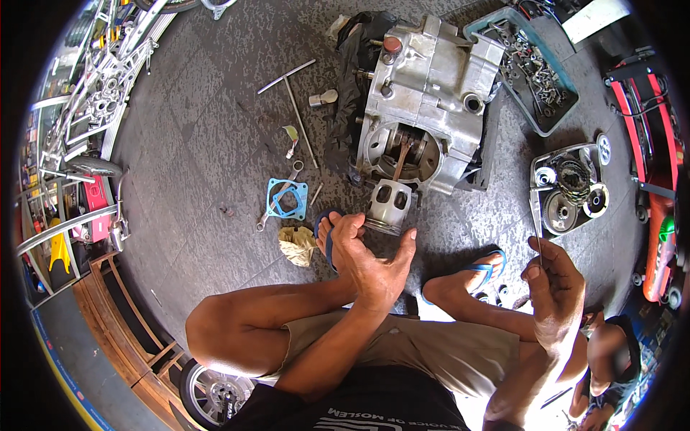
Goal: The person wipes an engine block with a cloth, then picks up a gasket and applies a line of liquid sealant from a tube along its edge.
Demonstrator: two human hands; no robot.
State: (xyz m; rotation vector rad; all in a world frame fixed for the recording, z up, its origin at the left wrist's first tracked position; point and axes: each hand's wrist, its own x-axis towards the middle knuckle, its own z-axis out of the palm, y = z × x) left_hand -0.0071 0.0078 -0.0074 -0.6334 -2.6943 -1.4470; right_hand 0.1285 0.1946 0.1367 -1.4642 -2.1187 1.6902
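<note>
A silver piston (390, 205) sticks out toward me from the round opening of a metal engine case (424, 93), on a brown connecting rod (402, 159). My left hand (377, 269) is at the piston's near end, fingers on its left and thumb on its right. The fingers and thumb are spread apart, and a gap shows between the thumb and the piston. Off to the right, my right hand (553, 294) pinches a thin metal rod (537, 226) that points away from me. The rod's exact kind is unclear.
Left of the engine lie a T-handle wrench (298, 108), a spanner (262, 219), blue gaskets (302, 205) and a crumpled rag (297, 246). A bin of hardware (546, 128) stands far right. Nearer is a tray (533, 164) of gears. Another person (611, 352) is at lower right.
</note>
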